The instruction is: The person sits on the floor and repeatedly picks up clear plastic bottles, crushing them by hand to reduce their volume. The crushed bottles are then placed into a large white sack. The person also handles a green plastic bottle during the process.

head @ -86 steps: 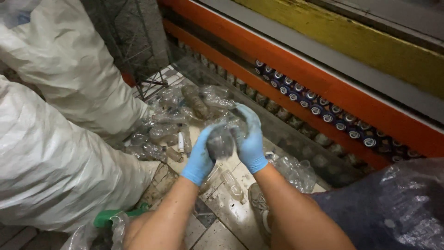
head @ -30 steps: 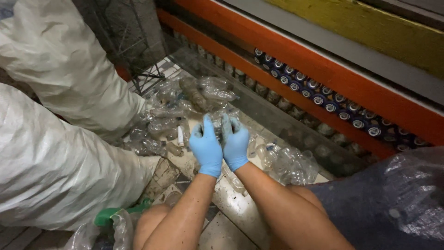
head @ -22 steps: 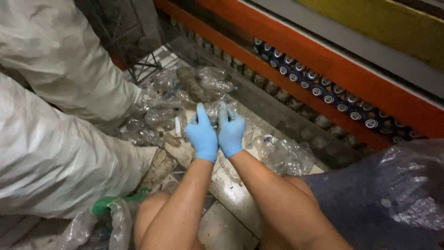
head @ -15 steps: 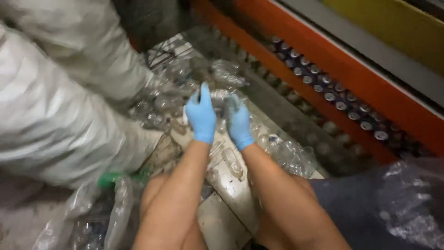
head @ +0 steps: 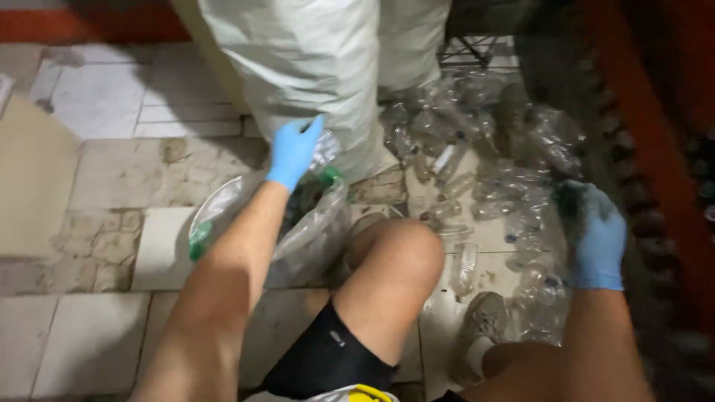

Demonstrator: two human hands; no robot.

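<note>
While the person crouches on the tiled floor (head: 97,246), the blue-gloved left hand (head: 294,151) reaches over the clear plastic bag (head: 305,238) beside the white sack (head: 313,67), fingers curled on a crushed clear bottle (head: 325,149). The right hand (head: 598,237) rests among the pile of crushed bottles (head: 484,164) toward the floor's right edge. Whether its fingers are grasping anything I cannot tell.

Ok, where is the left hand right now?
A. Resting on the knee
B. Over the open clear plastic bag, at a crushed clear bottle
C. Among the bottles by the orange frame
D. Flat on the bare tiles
B: the blue-gloved left hand reaches over the open clear bag, its fingers at a crushed bottle against the white sack.
</note>
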